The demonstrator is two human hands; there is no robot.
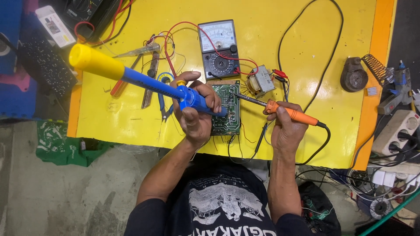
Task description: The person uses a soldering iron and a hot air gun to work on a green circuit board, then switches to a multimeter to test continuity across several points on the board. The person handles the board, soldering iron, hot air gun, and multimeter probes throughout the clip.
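The left hand (194,116) holds a blue-yellow desoldering pump (144,81) and the right hand (286,129) an orange soldering iron (280,109), both tips on the green circuit board (227,109) at the centre of the yellow surface (306,43). I think the hot tip could burn the left fingers at its 9 o'clock.

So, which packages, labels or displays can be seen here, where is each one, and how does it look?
Analog multimeter: top centre of the yellow table, dark rectangular body, pale needle-dial face, round selector below.
Small carton: top left, off the table's corner, white box with a printed picture.
Shirt print: bottom centre, white graphic on dark cloth.
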